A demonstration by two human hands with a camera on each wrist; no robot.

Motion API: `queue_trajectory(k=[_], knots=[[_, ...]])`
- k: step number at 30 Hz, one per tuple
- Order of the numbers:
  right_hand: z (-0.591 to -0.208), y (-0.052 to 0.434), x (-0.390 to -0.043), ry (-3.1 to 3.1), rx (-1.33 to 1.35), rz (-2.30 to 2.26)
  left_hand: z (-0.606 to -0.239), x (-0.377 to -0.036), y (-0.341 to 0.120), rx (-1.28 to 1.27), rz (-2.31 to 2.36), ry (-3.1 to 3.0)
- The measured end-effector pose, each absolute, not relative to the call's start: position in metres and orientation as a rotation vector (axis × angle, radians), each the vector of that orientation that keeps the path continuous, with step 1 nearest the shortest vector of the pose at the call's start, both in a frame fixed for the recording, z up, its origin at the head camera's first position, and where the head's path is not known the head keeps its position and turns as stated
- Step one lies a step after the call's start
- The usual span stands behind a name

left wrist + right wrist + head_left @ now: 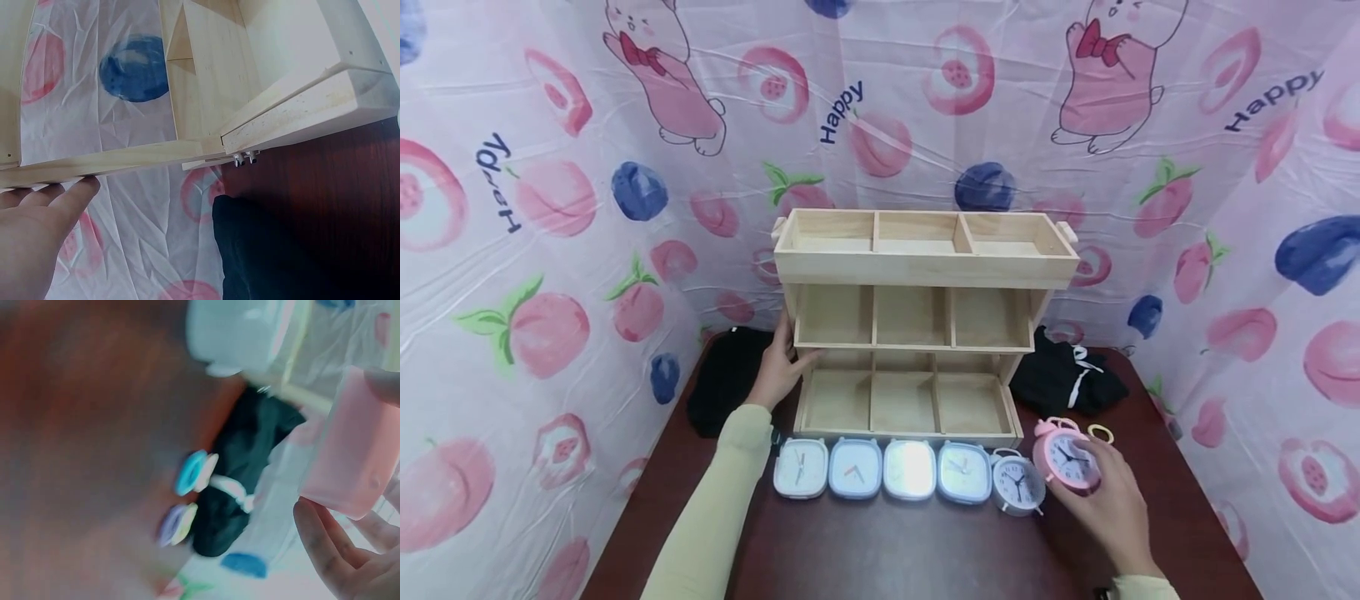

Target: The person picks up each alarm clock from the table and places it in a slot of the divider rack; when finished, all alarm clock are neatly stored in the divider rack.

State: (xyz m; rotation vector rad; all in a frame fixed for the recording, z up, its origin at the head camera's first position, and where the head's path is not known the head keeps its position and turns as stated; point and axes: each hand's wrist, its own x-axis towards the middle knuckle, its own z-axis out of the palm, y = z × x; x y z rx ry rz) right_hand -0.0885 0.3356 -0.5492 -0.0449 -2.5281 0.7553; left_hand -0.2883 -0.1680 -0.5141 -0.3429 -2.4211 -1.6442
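1. Pinching the pink alarm clock (1066, 459), the right hand (1117, 505) has its fingertips on opposite sides of the case; the dial faces the head camera, just right of a round pale clock (1018, 485)
2. The left hand (777, 371) touches the left side of the wooden rack (925, 270), fingers straight against the side panel, thumb spread away from them below the middle tray
3. The rack has three tiers, each split into three compartments
4. Just in front of its bottom tier, four square clocks (855, 469) and the round one sit in a row on the dark table (910, 558); glare hides the third dial from the left
5. A black cloth (730, 383) lies left of the rack, and a black bundle with white cord (1048, 383) lies right of it
6. A yellow ring (1101, 427) shows just beyond the right hand
7. Behind the rack hangs a peach-printed sheet (895, 75)
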Motion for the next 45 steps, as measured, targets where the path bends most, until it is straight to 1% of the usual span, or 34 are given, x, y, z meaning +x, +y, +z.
queue_trajectory(k=[6,12,18,24,31,36,45], knots=[[-0.540,0.310,-0.117,-2.575,0.057,0.792,-0.515,-0.289,-0.166,-0.347,-1.642,-2.413],[-0.544,0.289,-0.141,-2.654,0.121,0.790,-0.516,-0.288,-0.165,-0.339,-1.641,-2.414],[-0.548,0.272,-0.166,-2.737,0.087,0.854,-0.515,-0.287,-0.166,-0.343,-1.641,-2.396],[-0.550,0.265,-0.191,-2.778,0.075,0.834,-0.515,-0.289,-0.166,-0.341,-1.641,-2.398],[-0.554,0.259,-0.211,-2.881,-0.002,0.856,-0.516,-0.289,-0.166,-0.323,-1.652,-2.420],[-0.560,0.253,-0.224,-2.929,0.016,0.879,-0.517,-0.289,-0.166,-0.334,-1.651,-2.408],[-0.571,0.245,-0.235,-2.977,-0.017,0.789,-0.518,-0.290,-0.167,-0.326,-1.658,-2.415]])
